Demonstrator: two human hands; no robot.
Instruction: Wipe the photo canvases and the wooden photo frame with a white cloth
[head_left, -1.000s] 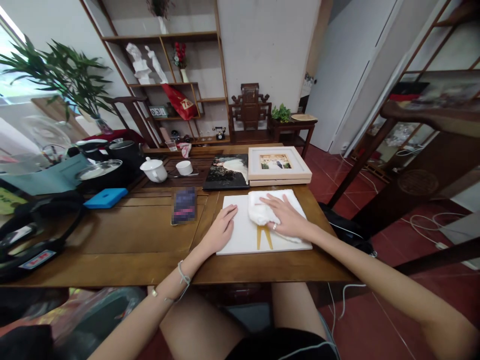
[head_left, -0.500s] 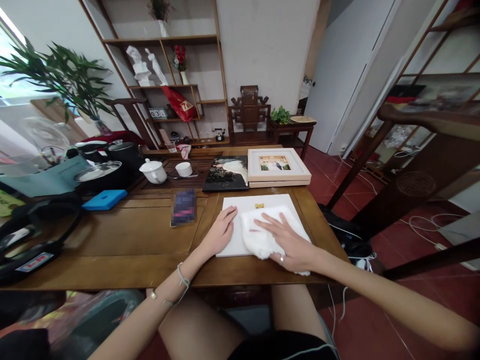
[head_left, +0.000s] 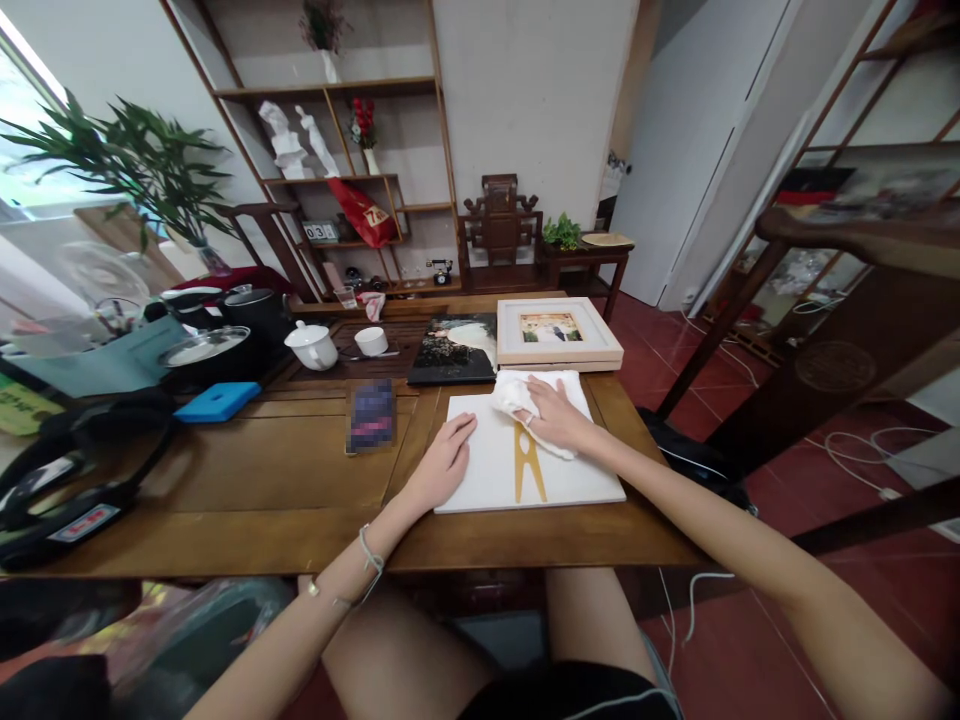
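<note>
A white flat panel (head_left: 480, 470) lies on the wooden table, with a gold forked piece (head_left: 529, 470), like a frame's stand, on its surface. My left hand (head_left: 444, 462) rests flat on the panel's left edge, fingers stretched out. Near the panel's far right corner, my right hand (head_left: 559, 415) presses down on a bunched white cloth (head_left: 514, 393), its fingers over the fabric. The cloth covers the upper end of the gold piece and part of the panel's far edge.
Beyond the panel lie a dark picture (head_left: 450, 350) and a white framed picture (head_left: 559, 330). To the left are a pixelated phone-sized object (head_left: 370, 415), a blue block (head_left: 217, 402), a lidded white cup (head_left: 312, 345) and black headphones (head_left: 97, 490). The table's front edge (head_left: 525, 560) is close to me.
My right hand and the cloth have moved away from me to the far side of the panel, uncovering the gold piece's legs. My left hand stays on the left edge.
</note>
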